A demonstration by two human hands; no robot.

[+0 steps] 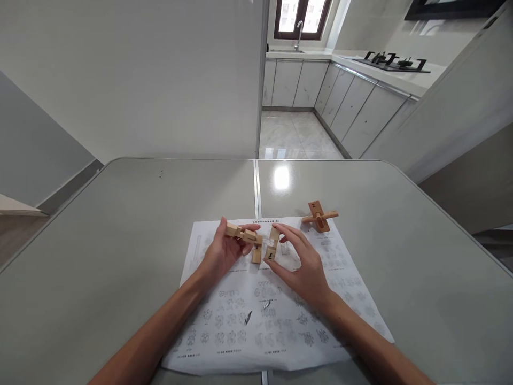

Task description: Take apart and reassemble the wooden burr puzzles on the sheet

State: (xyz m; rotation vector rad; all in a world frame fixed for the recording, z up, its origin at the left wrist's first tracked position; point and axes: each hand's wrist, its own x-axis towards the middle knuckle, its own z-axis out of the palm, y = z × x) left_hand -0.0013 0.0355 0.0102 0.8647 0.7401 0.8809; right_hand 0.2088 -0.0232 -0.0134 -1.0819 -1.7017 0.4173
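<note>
Notched light-wood puzzle pieces point(249, 235), joined crosswise, are gripped in my left hand point(226, 251) over the upper part of the sheet. Another light-wood puzzle piece point(271, 253), marked with a 3, is pinched between the thumb and fingers of my right hand point(302, 264). That piece stands upright just right of the pieces in my left hand; whether they touch, I cannot tell. Under both hands lies a large white instruction sheet point(240, 342) printed with small diagrams. My left fingers hide part of the pieces they hold.
A reddish-brown wooden puzzle point(319, 217), marked 2, sits on the sheet's upper right corner. The grey table point(100, 256) has a metal seam point(257, 187) down its middle. Beyond its far edge are a white wall and a kitchen with a sink tap point(300, 33) and a gas hob point(390, 63).
</note>
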